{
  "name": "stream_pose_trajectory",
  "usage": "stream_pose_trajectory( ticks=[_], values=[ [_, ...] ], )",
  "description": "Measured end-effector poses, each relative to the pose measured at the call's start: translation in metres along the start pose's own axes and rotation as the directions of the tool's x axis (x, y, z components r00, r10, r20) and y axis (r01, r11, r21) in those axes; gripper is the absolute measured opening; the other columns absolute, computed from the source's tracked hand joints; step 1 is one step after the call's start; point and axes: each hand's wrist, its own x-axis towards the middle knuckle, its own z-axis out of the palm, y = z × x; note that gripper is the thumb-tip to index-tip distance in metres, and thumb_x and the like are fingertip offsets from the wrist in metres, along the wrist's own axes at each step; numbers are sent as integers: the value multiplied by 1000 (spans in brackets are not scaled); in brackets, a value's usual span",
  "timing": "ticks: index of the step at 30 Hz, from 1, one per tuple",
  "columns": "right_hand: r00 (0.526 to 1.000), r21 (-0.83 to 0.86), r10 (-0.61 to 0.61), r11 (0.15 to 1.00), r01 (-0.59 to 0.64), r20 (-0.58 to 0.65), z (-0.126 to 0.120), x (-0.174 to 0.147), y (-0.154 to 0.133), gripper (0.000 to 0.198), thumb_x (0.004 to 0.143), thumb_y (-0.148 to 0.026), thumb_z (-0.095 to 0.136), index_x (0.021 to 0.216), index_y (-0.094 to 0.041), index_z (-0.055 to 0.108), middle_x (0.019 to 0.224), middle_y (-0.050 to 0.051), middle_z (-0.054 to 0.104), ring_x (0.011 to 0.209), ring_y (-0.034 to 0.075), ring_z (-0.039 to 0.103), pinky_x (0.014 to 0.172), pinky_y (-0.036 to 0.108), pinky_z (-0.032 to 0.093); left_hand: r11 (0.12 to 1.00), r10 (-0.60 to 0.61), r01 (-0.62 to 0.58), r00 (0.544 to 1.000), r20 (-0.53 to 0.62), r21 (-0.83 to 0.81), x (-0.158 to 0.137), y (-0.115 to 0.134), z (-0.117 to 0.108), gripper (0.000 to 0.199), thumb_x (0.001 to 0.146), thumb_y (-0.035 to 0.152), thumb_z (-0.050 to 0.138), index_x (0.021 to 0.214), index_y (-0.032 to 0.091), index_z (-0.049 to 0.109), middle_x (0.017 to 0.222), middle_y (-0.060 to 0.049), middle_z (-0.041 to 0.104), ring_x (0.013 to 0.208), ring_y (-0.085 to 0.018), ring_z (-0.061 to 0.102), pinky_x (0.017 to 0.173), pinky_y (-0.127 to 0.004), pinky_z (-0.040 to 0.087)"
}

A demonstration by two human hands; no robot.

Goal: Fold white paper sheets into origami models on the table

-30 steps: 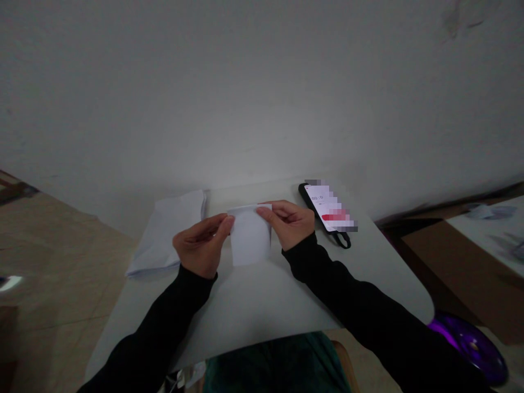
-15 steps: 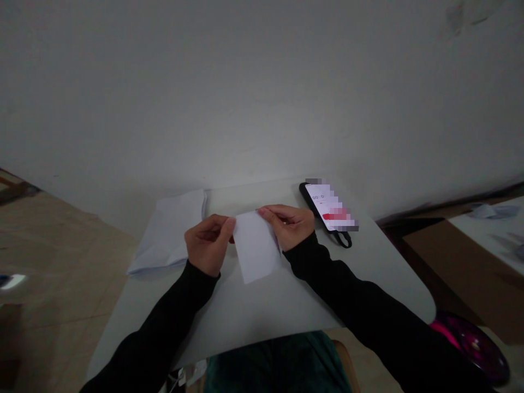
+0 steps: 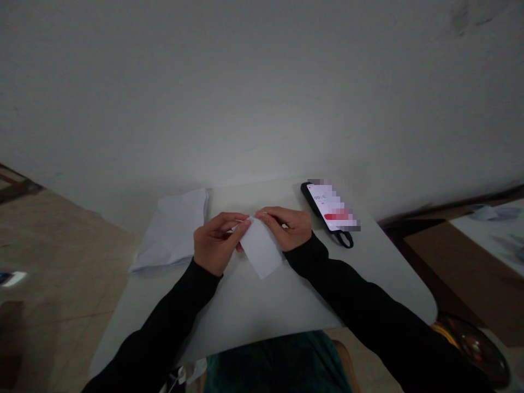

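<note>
Just below where the left hand [image 3: 218, 244] and right hand [image 3: 291, 227] pinch its upper end, slants a small white rectangular paper sheet [image 3: 263, 249]; light, even pressure should avoid stray creases.

The paper sheet [image 3: 264, 250] is plain white, like the paper stack [image 3: 172, 228] at left and the counter [image 3: 249, 308]. Sleeves [image 3: 164, 314] are black. The phone [image 3: 327, 206] at right shows black edging [image 3: 306, 192] and a red bar [image 3: 329, 216]. The near fabric [image 3: 274, 363] looks dark green, perhaps mottled.
</note>
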Motion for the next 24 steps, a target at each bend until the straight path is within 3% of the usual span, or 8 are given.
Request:
stream_pose_trajectory(
  ticks=[3, 6, 9, 11, 12, 16, 20, 24],
  values=[
    [1000, 14, 23, 1000, -23, 14, 3, -2, 3, 17, 81, -24, 55, 78, -18, 71, 76, 1, 72, 63, 10, 65, 61, 19, 49, 998, -55, 57, 997, 54, -41, 0, -2, 0, 16, 71, 26, 69, 83, 16, 69, 55, 2, 65, 31, -4, 44, 29, -16, 35],
    [971, 80, 227, 969, -233, 74, 9, -4, 8, 23, 81, -34, 55, 76, -16, 69, 64, 1, 68, 54, 9, 59, 51, 19, 45, 997, -64, 63, 998, 1, -54, 3, -6, -1, 13, 71, 26, 69, 77, 15, 70, 51, 3, 62, 30, -4, 42, 28, -16, 31],
    [852, 132, 437, 863, -487, 290, 15, -6, 13, 38, 81, -46, 52, 64, -15, 62, 46, -3, 54, 41, 8, 50, 37, 18, 34, 995, -71, 65, 995, -76, -76, 9, -10, -3, 13, 70, 26, 70, 75, 14, 69, 50, 2, 61, 29, -4, 40, 27, -16, 29],
    [776, 143, 507, 795, -589, 375, 17, -7, 14, 41, 81, -51, 50, 61, -15, 59, 41, -5, 46, 33, 7, 43, 31, 19, 28, 994, -77, 69, 993, -95, -88, 12, -11, -4, 14, 69, 25, 70, 75, 13, 69, 50, 2, 61, 29, -4, 39, 26, -16, 28],
    [767, 156, 524, 779, -608, 371, 18, -7, 14, 41, 81, -51, 49, 62, -16, 58, 41, -6, 44, 32, 6, 41, 30, 19, 27, 994, -78, 70, 993, -94, -89, 13, -11, -5, 14, 69, 25, 70, 75, 13, 69, 49, 2, 61, 29, -4, 39, 26, -16, 28],
    [809, 208, 520, 790, -577, 272, 21, -9, 13, 42, 78, -51, 53, 54, -16, 53, 41, -6, 41, 34, 4, 38, 30, 17, 26, 995, -71, 63, 992, -103, -80, 17, -11, -7, 14, 69, 26, 70, 75, 13, 69, 48, 3, 59, 28, -4, 40, 25, -16, 28],
    [684, 237, 564, 664, -709, 463, 22, -11, 13, 38, 77, -52, 53, 66, -16, 58, 36, -7, 44, 27, 7, 41, 25, 17, 30, 998, -56, 51, 982, -181, -32, 22, -14, -13, 14, 67, 26, 71, 71, 13, 69, 46, 3, 57, 27, -4, 39, 25, -16, 28],
    [694, 290, 562, 643, -709, 450, 22, -11, 15, 36, 76, -50, 56, 71, -15, 61, 35, -8, 44, 25, 7, 41, 23, 17, 29, 1000, -14, 13, 982, -191, -8, 26, -17, -17, 14, 68, 27, 70, 72, 13, 69, 46, 3, 57, 28, -4, 40, 25, -16, 29]
  ],
)
